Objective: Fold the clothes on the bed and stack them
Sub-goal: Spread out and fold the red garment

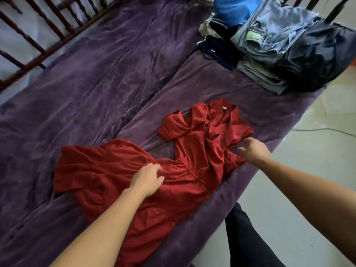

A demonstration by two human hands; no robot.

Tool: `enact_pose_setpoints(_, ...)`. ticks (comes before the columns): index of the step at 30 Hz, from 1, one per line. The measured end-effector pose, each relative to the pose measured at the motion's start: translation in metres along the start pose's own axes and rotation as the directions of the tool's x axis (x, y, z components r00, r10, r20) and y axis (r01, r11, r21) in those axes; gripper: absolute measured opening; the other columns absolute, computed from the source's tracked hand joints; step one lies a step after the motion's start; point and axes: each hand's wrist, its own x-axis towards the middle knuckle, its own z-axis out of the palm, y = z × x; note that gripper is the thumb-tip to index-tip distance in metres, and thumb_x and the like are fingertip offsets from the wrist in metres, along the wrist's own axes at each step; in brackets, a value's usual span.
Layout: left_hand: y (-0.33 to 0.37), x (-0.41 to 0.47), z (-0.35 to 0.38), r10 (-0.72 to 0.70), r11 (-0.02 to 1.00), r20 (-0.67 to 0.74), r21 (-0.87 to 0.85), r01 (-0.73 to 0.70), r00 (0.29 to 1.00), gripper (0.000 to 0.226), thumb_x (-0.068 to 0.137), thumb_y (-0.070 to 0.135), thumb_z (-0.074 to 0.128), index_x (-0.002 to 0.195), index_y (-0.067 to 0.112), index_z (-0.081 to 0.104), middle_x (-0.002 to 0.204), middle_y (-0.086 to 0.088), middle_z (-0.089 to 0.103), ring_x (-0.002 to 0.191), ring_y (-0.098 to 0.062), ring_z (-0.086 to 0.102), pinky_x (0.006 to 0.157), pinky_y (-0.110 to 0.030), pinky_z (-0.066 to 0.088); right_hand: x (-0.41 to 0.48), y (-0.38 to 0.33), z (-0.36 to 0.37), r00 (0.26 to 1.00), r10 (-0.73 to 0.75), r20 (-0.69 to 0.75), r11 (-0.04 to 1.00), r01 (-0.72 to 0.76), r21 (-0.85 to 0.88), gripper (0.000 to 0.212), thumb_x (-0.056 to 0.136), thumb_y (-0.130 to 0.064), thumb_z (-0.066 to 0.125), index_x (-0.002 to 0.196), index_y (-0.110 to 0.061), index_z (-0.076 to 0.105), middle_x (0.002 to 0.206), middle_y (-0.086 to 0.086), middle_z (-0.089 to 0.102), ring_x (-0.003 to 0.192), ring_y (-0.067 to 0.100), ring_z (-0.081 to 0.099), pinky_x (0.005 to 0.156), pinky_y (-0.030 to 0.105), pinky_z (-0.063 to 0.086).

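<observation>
A red dress (194,149) lies spread along the purple bed cover (92,89), its top toward the far right and its skirt toward me. My left hand (147,179) rests on the skirt near the waist, fingers loosely curled on the cloth. Over the dress's right sleeve and side hovers my right hand (254,150), fingers relaxed and holding nothing. At the far right corner of the bed sits a stack of folded clothes (279,45), with light jeans and dark garments on top.
A dark wooden bed rail (36,35) runs along the far left side. The bed's right edge drops to a pale floor (317,160). A blue garment (233,8) lies behind the stack. My dark trouser leg (248,239) stands by the bed.
</observation>
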Motion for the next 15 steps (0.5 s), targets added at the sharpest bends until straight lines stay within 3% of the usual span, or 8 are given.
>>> enact_pose_setpoints(4, 0.062, 0.131, -0.02, 0.013, 0.998, -0.147, -0.063, -0.022, 0.989, 0.043, 0.085, 0.029, 0.066, 0.124, 0.014, 0.056, 0.123, -0.011, 0.057, 0.117, -0.03, 0.052, 0.1, -0.037, 0.04, 0.092, 0.007, -0.017, 0.995, 0.08, -0.053, 0.99, -0.073, 0.117, 0.067, 0.082, -0.043, 0.067, 0.137, -0.013, 0.044, 0.135, 0.014, 0.053, 0.122, 0.034, 0.051, 0.097, 0.041, 0.043)
enact_pose_setpoints(7, 0.099, 0.227, -0.02, -0.046, 0.987, -0.183, -0.159, 0.016, 0.982, 0.076, 0.078, 0.033, 0.074, 0.142, 0.017, 0.038, 0.144, -0.009, 0.043, 0.132, -0.028, 0.039, 0.108, -0.038, 0.033, 0.139, 0.016, -0.009, 0.992, 0.091, 0.089, 0.964, -0.11, 0.241, 0.087, 0.072, -0.044, 0.079, 0.141, -0.009, 0.038, 0.14, 0.013, 0.05, 0.127, 0.032, 0.049, 0.102, 0.04, 0.042)
enact_pose_setpoints(8, 0.108, 0.254, -0.016, -0.096, 0.978, -0.131, -0.195, 0.069, 0.987, 0.091, 0.074, 0.037, 0.077, 0.148, 0.02, 0.027, 0.15, -0.007, 0.036, 0.137, -0.027, 0.034, 0.11, -0.039, 0.03, 0.148, 0.02, -0.003, 0.983, 0.071, 0.167, 0.96, -0.113, 0.256, 0.08, 0.07, -0.042, 0.081, 0.135, -0.009, 0.046, 0.133, 0.012, 0.056, 0.122, 0.03, 0.053, 0.1, 0.039, 0.044)
enact_pose_setpoints(10, 0.12, 0.292, -0.003, -0.201, 0.966, 0.023, -0.16, 0.203, 0.979, 0.102, 0.07, 0.042, 0.079, 0.151, 0.027, 0.018, 0.151, -0.007, 0.036, 0.138, -0.027, 0.035, 0.11, -0.042, 0.03, 0.156, 0.028, 0.008, 0.961, 0.002, 0.277, 0.967, -0.073, 0.245, 0.036, 0.074, -0.036, 0.079, 0.1, -0.015, 0.067, 0.098, 0.006, 0.071, 0.095, 0.027, 0.065, 0.078, 0.033, 0.05)
enact_pose_setpoints(11, 0.124, 0.303, 0.002, -0.243, 0.963, 0.087, -0.094, 0.251, 0.966, 0.09, 0.073, 0.041, 0.076, 0.147, 0.027, 0.027, 0.146, -0.007, 0.043, 0.134, -0.027, 0.04, 0.107, -0.042, 0.032, 0.16, 0.031, 0.008, 0.967, -0.035, 0.253, 0.959, -0.039, 0.282, 0.02, 0.078, -0.034, 0.076, 0.083, -0.016, 0.067, 0.076, 0.001, 0.068, 0.078, 0.024, 0.063, 0.066, 0.031, 0.047)
enact_pose_setpoints(12, 0.127, 0.312, 0.003, -0.287, 0.956, 0.097, -0.031, 0.291, 0.953, 0.068, 0.078, 0.037, 0.071, 0.139, 0.027, 0.042, 0.139, -0.008, 0.052, 0.128, -0.028, 0.047, 0.103, -0.04, 0.035, 0.165, 0.035, 0.005, 0.983, -0.064, 0.17, 0.937, 0.001, 0.348, 0.019, 0.081, -0.031, 0.073, 0.074, -0.015, 0.066, 0.065, -0.002, 0.062, 0.067, 0.02, 0.059, 0.059, 0.027, 0.041)
enact_pose_setpoints(13, 0.128, 0.32, -0.001, -0.332, 0.943, 0.023, -0.011, 0.332, 0.943, 0.045, 0.082, 0.029, 0.065, 0.126, 0.027, 0.056, 0.13, -0.01, 0.058, 0.122, -0.029, 0.052, 0.098, -0.038, 0.039, 0.171, 0.04, -0.003, 0.997, -0.056, 0.05, 0.915, 0.031, 0.403, 0.018, 0.084, -0.028, 0.07, 0.073, -0.015, 0.066, 0.063, -0.003, 0.06, 0.063, 0.017, 0.055, 0.057, 0.024, 0.038)
enact_pose_setpoints(15, 0.129, 0.337, -0.031, -0.411, 0.912, -0.204, -0.108, 0.396, 0.889, 0.029, 0.083, 0.016, 0.055, 0.109, 0.025, 0.066, 0.117, -0.015, 0.063, 0.112, -0.033, 0.058, 0.092, -0.037, 0.044, 0.187, 0.053, -0.025, 0.983, 0.043, -0.179, 0.868, 0.052, 0.494, 0.017, 0.09, -0.023, 0.064, 0.078, -0.011, 0.067, 0.072, 0.003, 0.063, 0.068, 0.016, 0.055, 0.066, 0.028, 0.041)
